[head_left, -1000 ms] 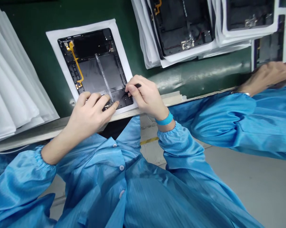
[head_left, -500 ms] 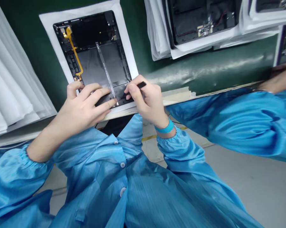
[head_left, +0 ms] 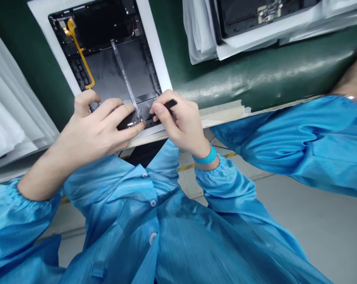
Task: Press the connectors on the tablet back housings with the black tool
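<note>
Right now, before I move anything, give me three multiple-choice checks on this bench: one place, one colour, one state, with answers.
1. Where does the yellow flex cable lie in the open tablet housing? A: along its right side. B: along its left side. C: outside it.
2. What colour is the band on the right hand? A: red. B: white. C: blue.
3. What is that hand doing? A: pinching a black tool. B: lying empty. C: gripping the cable.

Answers: B, it runs down the housing's left part; C, it shows blue at the wrist; A, the tool juts from between the fingers.

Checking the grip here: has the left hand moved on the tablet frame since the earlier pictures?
Yes. Against the white sheet, the left hand has swung leftward across the tablet frame, its thumb now spread toward the frame's left edge.
</note>
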The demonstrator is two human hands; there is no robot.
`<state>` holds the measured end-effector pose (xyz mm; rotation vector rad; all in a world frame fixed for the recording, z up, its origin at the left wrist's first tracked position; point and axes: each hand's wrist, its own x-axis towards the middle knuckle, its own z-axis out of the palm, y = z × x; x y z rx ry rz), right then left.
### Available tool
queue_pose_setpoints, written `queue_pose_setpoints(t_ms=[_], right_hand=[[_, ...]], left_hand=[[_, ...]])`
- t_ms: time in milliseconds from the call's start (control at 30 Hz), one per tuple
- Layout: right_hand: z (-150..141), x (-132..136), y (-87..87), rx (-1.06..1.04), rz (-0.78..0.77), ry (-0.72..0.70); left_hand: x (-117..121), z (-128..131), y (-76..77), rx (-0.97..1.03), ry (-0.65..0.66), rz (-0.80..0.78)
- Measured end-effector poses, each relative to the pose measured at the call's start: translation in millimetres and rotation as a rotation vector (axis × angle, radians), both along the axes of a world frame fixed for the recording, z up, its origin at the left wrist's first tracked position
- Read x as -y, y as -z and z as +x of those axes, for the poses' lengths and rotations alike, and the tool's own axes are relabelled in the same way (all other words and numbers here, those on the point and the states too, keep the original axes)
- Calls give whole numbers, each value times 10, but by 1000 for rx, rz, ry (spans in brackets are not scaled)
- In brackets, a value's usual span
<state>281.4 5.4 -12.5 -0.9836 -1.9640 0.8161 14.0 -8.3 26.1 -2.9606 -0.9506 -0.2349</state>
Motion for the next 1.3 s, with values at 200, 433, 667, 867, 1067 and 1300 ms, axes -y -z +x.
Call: queue_pose_setpoints(t_ms=[200,433,667,867,1067,1300], right_hand=[[-1,-2,7,11,20,-7],[-2,-21,13,38,39,-23],[-8,-13,9,42,10,-6],[-9,-8,22,22,-11,6],[-13,-5,0,25,-23,-1],[-22,-1,11,1,-20,15]], left_hand=[[-47,-3,19,62,9,47],[-51,4,21,124,-109,-253],[-51,-31,82,100,-34,-80],[-22,-10,52,92,-80,-143],[-34,0,26,87,-117,-241],[-12,-21,63,107,-50,-77]])
